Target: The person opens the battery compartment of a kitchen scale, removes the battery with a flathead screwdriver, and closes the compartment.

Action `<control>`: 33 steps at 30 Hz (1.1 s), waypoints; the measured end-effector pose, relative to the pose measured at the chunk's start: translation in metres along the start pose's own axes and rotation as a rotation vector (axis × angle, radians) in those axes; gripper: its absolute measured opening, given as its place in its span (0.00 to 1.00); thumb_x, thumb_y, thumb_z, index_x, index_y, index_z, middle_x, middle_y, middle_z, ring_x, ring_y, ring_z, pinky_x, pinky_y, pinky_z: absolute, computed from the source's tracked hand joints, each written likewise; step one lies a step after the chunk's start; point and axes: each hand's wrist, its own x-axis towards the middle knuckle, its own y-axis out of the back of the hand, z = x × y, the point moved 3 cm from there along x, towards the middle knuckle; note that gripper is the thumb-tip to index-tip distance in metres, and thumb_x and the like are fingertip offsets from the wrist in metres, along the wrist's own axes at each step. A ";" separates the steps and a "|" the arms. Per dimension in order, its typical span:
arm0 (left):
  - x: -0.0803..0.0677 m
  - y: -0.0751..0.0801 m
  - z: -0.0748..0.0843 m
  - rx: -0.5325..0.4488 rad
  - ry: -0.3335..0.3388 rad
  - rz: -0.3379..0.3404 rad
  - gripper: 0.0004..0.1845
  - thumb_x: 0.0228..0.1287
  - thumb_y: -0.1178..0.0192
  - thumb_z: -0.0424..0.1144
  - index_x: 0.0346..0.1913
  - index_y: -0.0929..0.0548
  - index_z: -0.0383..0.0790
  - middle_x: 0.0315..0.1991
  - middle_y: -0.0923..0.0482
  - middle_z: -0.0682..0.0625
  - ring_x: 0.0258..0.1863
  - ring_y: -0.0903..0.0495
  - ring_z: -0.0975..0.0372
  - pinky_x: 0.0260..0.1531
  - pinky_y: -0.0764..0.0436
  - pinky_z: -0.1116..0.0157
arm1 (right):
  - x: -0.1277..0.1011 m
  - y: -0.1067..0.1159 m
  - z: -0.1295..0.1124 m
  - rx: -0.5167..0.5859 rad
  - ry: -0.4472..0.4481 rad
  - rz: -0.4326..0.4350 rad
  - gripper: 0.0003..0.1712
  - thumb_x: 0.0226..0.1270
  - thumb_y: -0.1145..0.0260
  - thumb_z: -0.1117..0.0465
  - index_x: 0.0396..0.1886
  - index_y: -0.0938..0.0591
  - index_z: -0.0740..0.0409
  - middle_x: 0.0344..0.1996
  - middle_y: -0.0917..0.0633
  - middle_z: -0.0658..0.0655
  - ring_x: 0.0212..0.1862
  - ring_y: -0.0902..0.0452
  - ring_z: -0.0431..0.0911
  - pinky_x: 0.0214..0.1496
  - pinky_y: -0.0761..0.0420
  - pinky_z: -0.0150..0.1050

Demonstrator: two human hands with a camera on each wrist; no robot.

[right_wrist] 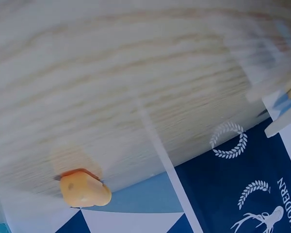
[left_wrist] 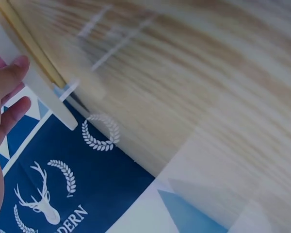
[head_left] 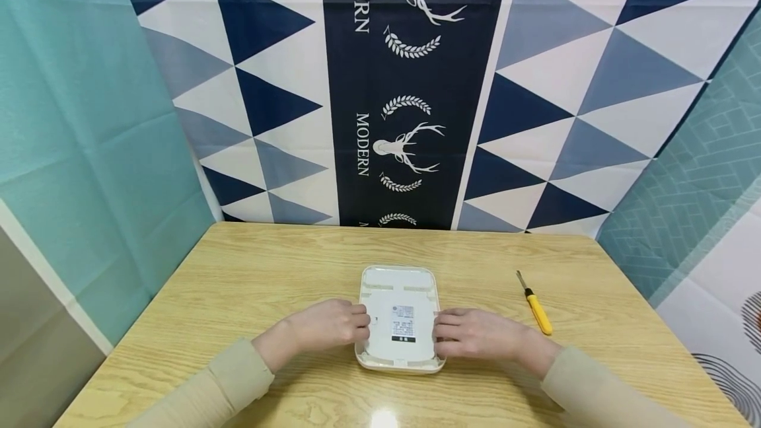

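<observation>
A white rounded-rectangle plastic housing is at the middle of the wooden table, its recessed face with a printed label turned up. My left hand grips its left edge. In the left wrist view, the thumb of that hand lies on the rim and the housing's edge shows tilted. On the opposite side my right hand holds the right edge with curled fingers. The right wrist view catches only a corner of the housing.
To the right lies a screwdriver with a yellow handle, its shaft pointing away; the handle end appears in the right wrist view. A patterned cloth backdrop rises behind the table, with a teal cloth at the left.
</observation>
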 end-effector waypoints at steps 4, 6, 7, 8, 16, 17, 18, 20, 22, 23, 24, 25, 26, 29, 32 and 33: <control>0.002 0.004 -0.002 -0.045 0.040 -0.037 0.08 0.56 0.38 0.32 0.31 0.21 0.52 0.31 0.25 0.62 0.31 0.31 0.69 0.29 0.29 0.78 | 0.000 0.010 0.001 0.110 -0.080 0.016 0.12 0.62 0.47 0.66 0.40 0.24 0.45 0.46 0.21 0.45 0.51 0.26 0.40 0.55 0.22 0.33; 0.002 0.006 -0.005 -0.092 0.082 -0.043 0.08 0.57 0.39 0.32 0.32 0.21 0.51 0.34 0.23 0.61 0.34 0.28 0.69 0.33 0.25 0.77 | -0.001 0.015 0.002 0.176 -0.120 0.046 0.13 0.57 0.43 0.69 0.39 0.23 0.47 0.45 0.21 0.47 0.49 0.25 0.41 0.51 0.20 0.33; 0.003 0.007 -0.007 -0.123 0.112 -0.040 0.08 0.58 0.40 0.32 0.33 0.20 0.51 0.35 0.22 0.61 0.36 0.27 0.69 0.35 0.24 0.77 | -0.001 0.018 0.003 0.210 -0.149 0.054 0.14 0.56 0.42 0.71 0.39 0.23 0.48 0.45 0.21 0.48 0.49 0.25 0.41 0.50 0.20 0.33; 0.003 0.008 -0.009 -0.158 0.148 -0.033 0.07 0.59 0.39 0.33 0.33 0.20 0.51 0.36 0.22 0.61 0.37 0.26 0.69 0.37 0.23 0.76 | -0.001 0.021 0.003 0.234 -0.172 0.068 0.15 0.58 0.44 0.72 0.39 0.23 0.49 0.45 0.21 0.49 0.48 0.25 0.41 0.48 0.19 0.33; 0.002 0.005 -0.037 -0.442 0.543 0.074 0.06 0.58 0.34 0.36 0.38 0.19 0.49 0.38 0.22 0.58 0.41 0.23 0.66 0.40 0.19 0.69 | -0.001 0.037 0.010 0.308 -0.555 0.112 0.10 0.60 0.38 0.68 0.38 0.20 0.50 0.42 0.20 0.49 0.44 0.23 0.40 0.42 0.17 0.34; 0.002 0.003 -0.040 -0.472 0.596 0.078 0.06 0.59 0.35 0.37 0.39 0.19 0.49 0.39 0.22 0.58 0.41 0.23 0.66 0.41 0.19 0.69 | -0.002 0.038 0.010 0.316 -0.615 0.111 0.12 0.56 0.34 0.68 0.38 0.20 0.50 0.42 0.20 0.48 0.44 0.23 0.41 0.42 0.17 0.35; 0.002 0.001 -0.044 -0.505 0.648 0.076 0.06 0.60 0.36 0.37 0.40 0.19 0.49 0.39 0.22 0.58 0.42 0.22 0.65 0.41 0.19 0.68 | -0.002 0.039 0.010 0.328 -0.675 0.109 0.14 0.53 0.31 0.69 0.39 0.20 0.50 0.42 0.20 0.48 0.43 0.22 0.41 0.41 0.17 0.35; 0.003 -0.004 -0.049 -0.576 0.747 0.073 0.06 0.62 0.37 0.37 0.41 0.19 0.47 0.41 0.21 0.57 0.42 0.22 0.65 0.43 0.19 0.67 | -0.004 0.039 0.010 0.373 -0.785 0.102 0.15 0.53 0.31 0.68 0.41 0.21 0.52 0.42 0.20 0.48 0.41 0.22 0.41 0.39 0.17 0.36; 0.004 -0.008 -0.055 -0.671 0.841 0.075 0.06 0.63 0.38 0.37 0.43 0.19 0.45 0.41 0.22 0.55 0.41 0.22 0.64 0.42 0.19 0.67 | -0.005 0.039 0.009 0.463 -0.882 0.106 0.15 0.55 0.33 0.69 0.42 0.21 0.54 0.41 0.20 0.49 0.39 0.22 0.42 0.37 0.17 0.35; 0.005 -0.011 -0.057 -0.731 0.887 0.080 0.07 0.63 0.39 0.37 0.44 0.19 0.43 0.41 0.22 0.54 0.41 0.22 0.63 0.41 0.19 0.67 | -0.006 0.038 0.008 0.516 -0.926 0.109 0.15 0.56 0.33 0.70 0.43 0.22 0.55 0.41 0.20 0.51 0.38 0.23 0.42 0.35 0.17 0.34; 0.005 -0.014 -0.059 -0.790 0.933 0.087 0.07 0.64 0.39 0.37 0.44 0.19 0.42 0.41 0.22 0.54 0.40 0.22 0.62 0.40 0.20 0.67 | -0.006 0.038 0.008 0.572 -0.970 0.112 0.15 0.56 0.34 0.71 0.44 0.22 0.56 0.41 0.20 0.52 0.37 0.23 0.41 0.34 0.17 0.32; 0.005 -0.017 -0.062 -0.851 0.977 0.096 0.07 0.64 0.40 0.36 0.44 0.20 0.41 0.41 0.22 0.53 0.40 0.23 0.62 0.39 0.20 0.67 | -0.007 0.037 0.007 0.630 -1.010 0.120 0.16 0.57 0.35 0.71 0.45 0.22 0.58 0.40 0.20 0.54 0.36 0.23 0.41 0.33 0.17 0.31; 0.005 -0.020 -0.064 -0.914 1.022 0.104 0.07 0.65 0.40 0.36 0.44 0.20 0.40 0.41 0.22 0.52 0.39 0.23 0.62 0.38 0.20 0.67 | -0.008 0.037 0.006 0.683 -1.043 0.133 0.16 0.57 0.36 0.72 0.46 0.23 0.58 0.40 0.20 0.55 0.36 0.23 0.40 0.32 0.17 0.30; 0.005 -0.031 -0.071 -1.125 1.158 0.143 0.07 0.65 0.41 0.36 0.44 0.20 0.38 0.40 0.22 0.50 0.37 0.23 0.61 0.36 0.18 0.65 | -0.009 0.037 0.002 0.837 -1.139 0.158 0.15 0.59 0.36 0.71 0.46 0.23 0.59 0.38 0.19 0.58 0.37 0.22 0.39 0.32 0.18 0.29; 0.004 -0.041 -0.076 -1.284 1.274 0.187 0.09 0.65 0.41 0.34 0.45 0.21 0.34 0.40 0.22 0.47 0.36 0.22 0.60 0.35 0.15 0.60 | -0.009 0.037 -0.004 0.987 -1.186 0.196 0.15 0.61 0.36 0.69 0.48 0.24 0.63 0.39 0.19 0.60 0.38 0.21 0.41 0.33 0.17 0.32; 0.004 -0.043 -0.077 -1.325 1.306 0.202 0.10 0.64 0.41 0.34 0.46 0.21 0.32 0.40 0.22 0.46 0.36 0.22 0.59 0.36 0.15 0.58 | -0.009 0.036 -0.006 1.044 -1.210 0.207 0.15 0.61 0.36 0.68 0.48 0.24 0.65 0.39 0.19 0.61 0.38 0.21 0.42 0.34 0.16 0.33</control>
